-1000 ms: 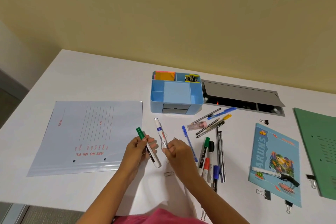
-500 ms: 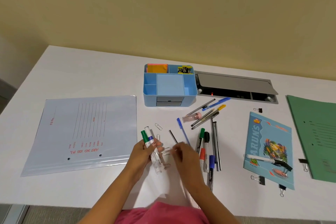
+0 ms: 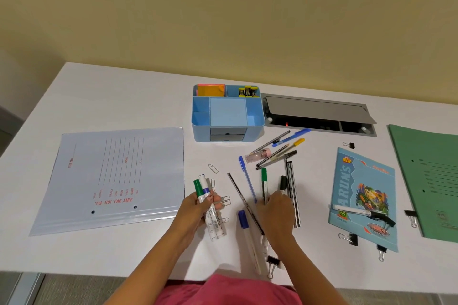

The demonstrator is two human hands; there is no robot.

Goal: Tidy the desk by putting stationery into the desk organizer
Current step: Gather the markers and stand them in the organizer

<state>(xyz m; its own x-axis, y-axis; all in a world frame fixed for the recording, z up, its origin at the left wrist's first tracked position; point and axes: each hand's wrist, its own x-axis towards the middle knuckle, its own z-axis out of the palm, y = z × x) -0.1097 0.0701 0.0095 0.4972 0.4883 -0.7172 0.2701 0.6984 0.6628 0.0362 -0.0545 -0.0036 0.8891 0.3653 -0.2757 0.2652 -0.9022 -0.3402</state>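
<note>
Your left hand (image 3: pixel 196 210) is clenched round two markers (image 3: pixel 215 225). They have smooth white plastic barrels, one capped green and one capped white with a blue band, and the caps point to 12 o'clock. Your right hand (image 3: pixel 275 214), at 3 o'clock from the left, lies palm down over a loose scatter of pens. Its fingertips rest against a green-capped marker (image 3: pixel 264 177) and a black-capped marker (image 3: pixel 283 183), but you cannot tell whether it grips either. The organizer (image 3: pixel 200 132), a boxy pale blue plastic tray with rounded corners, stands at 12 o'clock from your hands on the matte white desk (image 3: pixel 124 96). Its back left compartment holds orange sticky notes (image 3: pixel 212 89) and its back right one holds yellow-and-black binder clips (image 3: pixel 247 91). Two grey drawers (image 3: pixel 226 134) sit in its front wall. At least four bent-wire paper clips (image 3: pixel 213 168) lie near your left hand, and one blue-capped marker (image 3: pixel 243 221) lies between your hands. At 9 o'clock lies a glossy pale blue folder (image 3: pixel 114 176). At 3 o'clock a printed notebook (image 3: pixel 364 181) carries one more marker (image 3: pixel 354 210), and a green card folder (image 3: pixel 431 181) lies beyond it.
</note>
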